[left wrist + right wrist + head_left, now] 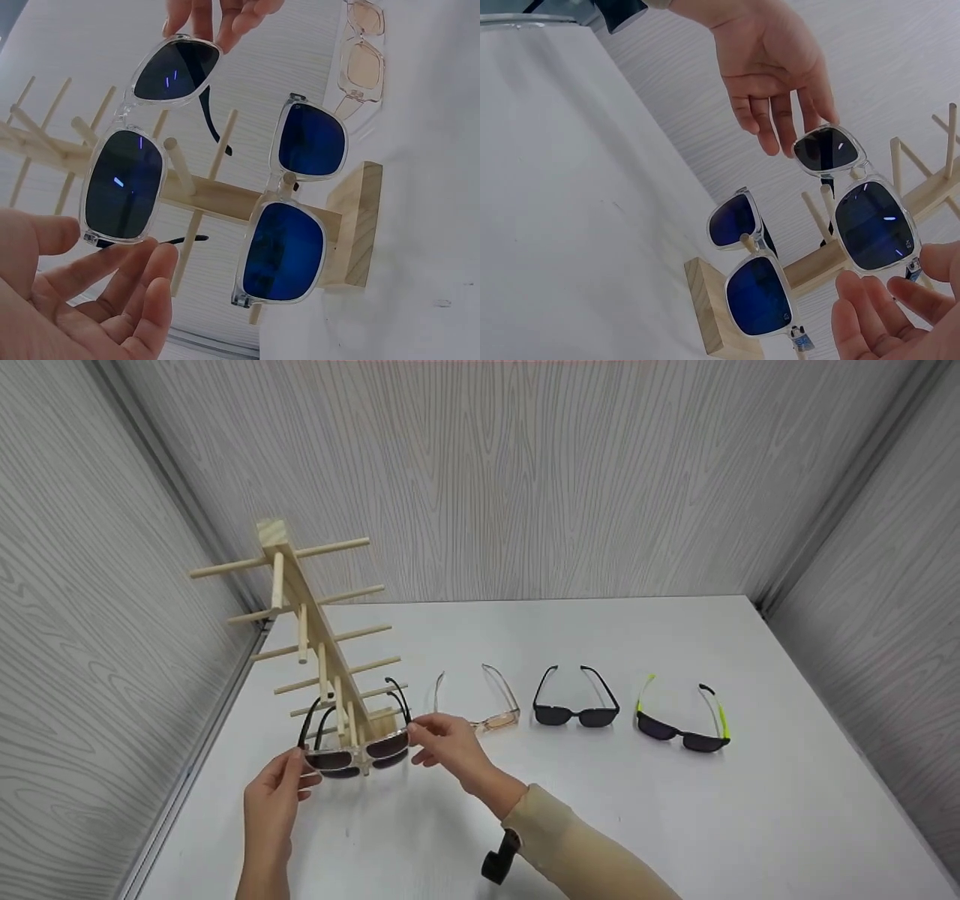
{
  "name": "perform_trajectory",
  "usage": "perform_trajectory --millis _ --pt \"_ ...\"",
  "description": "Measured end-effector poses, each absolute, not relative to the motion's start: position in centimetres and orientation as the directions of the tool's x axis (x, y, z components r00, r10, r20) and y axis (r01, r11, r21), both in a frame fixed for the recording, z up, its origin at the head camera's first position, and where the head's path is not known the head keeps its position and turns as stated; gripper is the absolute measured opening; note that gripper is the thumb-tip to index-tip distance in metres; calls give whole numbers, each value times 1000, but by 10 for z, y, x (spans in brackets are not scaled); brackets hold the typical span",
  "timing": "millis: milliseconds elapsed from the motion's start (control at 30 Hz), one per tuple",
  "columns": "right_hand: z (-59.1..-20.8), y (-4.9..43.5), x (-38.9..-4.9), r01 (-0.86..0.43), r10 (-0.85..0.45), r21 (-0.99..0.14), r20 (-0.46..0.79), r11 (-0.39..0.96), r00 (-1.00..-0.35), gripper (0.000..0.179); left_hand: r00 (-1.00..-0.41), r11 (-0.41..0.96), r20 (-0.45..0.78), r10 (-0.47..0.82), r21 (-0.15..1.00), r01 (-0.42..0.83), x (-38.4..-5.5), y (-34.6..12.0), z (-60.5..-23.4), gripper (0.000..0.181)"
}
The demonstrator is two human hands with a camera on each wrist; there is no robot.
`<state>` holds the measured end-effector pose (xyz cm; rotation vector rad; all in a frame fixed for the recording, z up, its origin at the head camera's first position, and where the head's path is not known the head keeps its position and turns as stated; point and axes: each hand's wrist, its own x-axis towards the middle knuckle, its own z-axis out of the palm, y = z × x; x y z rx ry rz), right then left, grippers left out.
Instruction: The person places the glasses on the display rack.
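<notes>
Both hands hold one pair of clear-framed sunglasses with dark lenses, in front of a wooden peg rack. My left hand pinches one end of the frame near the hinge, thumb against fingers. At the other end, my right hand pinches the opposite hinge corner. The dark temples point back past both sides of the rack's post. Just below hangs a second clear-framed pair of sunglasses with bluish lenses, its bridge on the lowest peg near the wooden base.
To the right on the white table lie clear-framed glasses with orange-tinted lenses, black sunglasses, and black sunglasses with yellow-green temples. Side pegs stick out from the rack's upper post. Grey wood-patterned panels enclose the table.
</notes>
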<state>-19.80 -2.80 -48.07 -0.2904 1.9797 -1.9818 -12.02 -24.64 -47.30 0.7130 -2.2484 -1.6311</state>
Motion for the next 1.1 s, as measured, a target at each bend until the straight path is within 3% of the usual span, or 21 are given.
perform_trajectory --millis 500,1100 --pt "-487 -35 -200 123 -350 -991 -131 47 -928 30 -843 186 -120 -525 950 -250 -127 -252 -483 52" --pt "-494 -39 -207 161 -350 -985 -174 66 -920 30 -848 207 -109 -518 947 -248 -131 -254 -487 53"
